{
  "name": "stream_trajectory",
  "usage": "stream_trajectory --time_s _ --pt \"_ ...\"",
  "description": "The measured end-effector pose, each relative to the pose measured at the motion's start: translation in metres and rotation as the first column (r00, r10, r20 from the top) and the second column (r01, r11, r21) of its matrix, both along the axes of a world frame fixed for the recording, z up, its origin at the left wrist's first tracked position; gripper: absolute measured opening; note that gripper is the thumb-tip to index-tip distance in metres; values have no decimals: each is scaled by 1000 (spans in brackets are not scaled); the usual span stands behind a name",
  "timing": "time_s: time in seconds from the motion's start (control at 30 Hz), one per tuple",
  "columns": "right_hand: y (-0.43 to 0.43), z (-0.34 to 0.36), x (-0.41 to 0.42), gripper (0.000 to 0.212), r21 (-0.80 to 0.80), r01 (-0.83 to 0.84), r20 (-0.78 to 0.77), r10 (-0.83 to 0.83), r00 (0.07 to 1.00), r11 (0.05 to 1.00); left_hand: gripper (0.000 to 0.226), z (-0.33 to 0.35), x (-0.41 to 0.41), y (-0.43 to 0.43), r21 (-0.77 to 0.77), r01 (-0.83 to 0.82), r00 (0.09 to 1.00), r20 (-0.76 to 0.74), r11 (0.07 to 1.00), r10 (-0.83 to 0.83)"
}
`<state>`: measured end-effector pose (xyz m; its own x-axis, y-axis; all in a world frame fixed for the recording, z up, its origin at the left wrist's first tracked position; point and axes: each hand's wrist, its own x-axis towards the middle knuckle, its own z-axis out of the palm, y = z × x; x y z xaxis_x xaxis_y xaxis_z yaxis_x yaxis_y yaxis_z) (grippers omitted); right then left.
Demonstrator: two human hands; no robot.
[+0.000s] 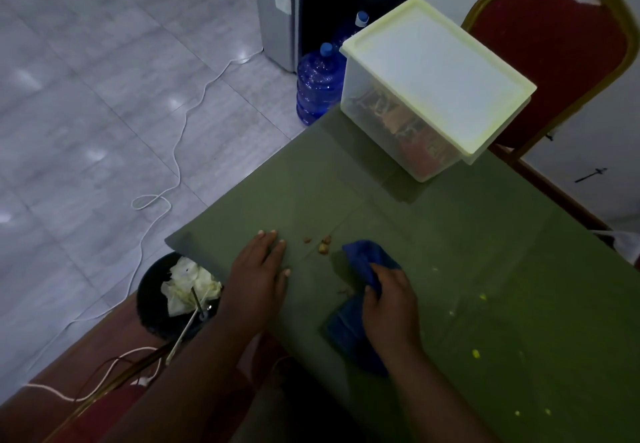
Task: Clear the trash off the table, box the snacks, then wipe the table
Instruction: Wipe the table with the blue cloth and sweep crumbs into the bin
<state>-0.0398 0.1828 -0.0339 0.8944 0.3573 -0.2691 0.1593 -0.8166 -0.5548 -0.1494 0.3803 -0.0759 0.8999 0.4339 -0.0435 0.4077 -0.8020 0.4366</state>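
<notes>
My right hand [389,307] grips a blue cloth [353,330] that lies bunched on the green table [450,252]. Just beyond the cloth sit a few brown crumbs [323,243]. My left hand [258,278] rests flat on the table near its left edge, fingers spread, holding nothing. At the far end of the table stands a clear plastic box [426,96] with a pale lid shut on it and snack packets inside. Below the table's left corner a black bin [156,304] holds crumpled white paper.
Small yellow specks [476,353] dot the table to my right. A red chair [554,48] with a gold frame stands behind the box. Blue water bottles [317,82] sit on the floor by the far corner. A white cable [162,197] trails over the tiles.
</notes>
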Motion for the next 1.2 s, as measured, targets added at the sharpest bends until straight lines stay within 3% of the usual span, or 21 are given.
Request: stream_trajectory --time_s 0.23,0.43,0.53,0.63,0.77,1.0,1.1,1.2 --pt "76 15 31 35 190 -33 -63 46 997 981 51 0 0 9 1 -39 999 1 999 39" --pt "60 62 88 31 321 59 -102 -28 994 945 49 2 -1 22 10 -89 996 20 996 89" --pt "54 56 120 33 173 -20 2 20 1000 985 48 0 -1 27 5 -108 994 26 994 108" --pt "62 23 138 36 -91 -270 153 281 947 959 48 -3 -1 27 15 -109 994 7 994 109" --pt "78 -13 110 40 -184 -460 110 483 869 869 50 -4 -1 21 21 -111 994 -21 994 111" --pt "81 -12 52 45 -33 -645 124 643 756 764 55 4 -5 1 53 -149 984 -91 987 153" --pt "73 2 60 41 121 -572 184 548 816 811 56 7 -10 -12 47 -164 980 -108 985 168" --pt "61 18 86 36 167 -473 280 418 864 865 56 11 -18 -28 40 -193 975 -107 980 196"
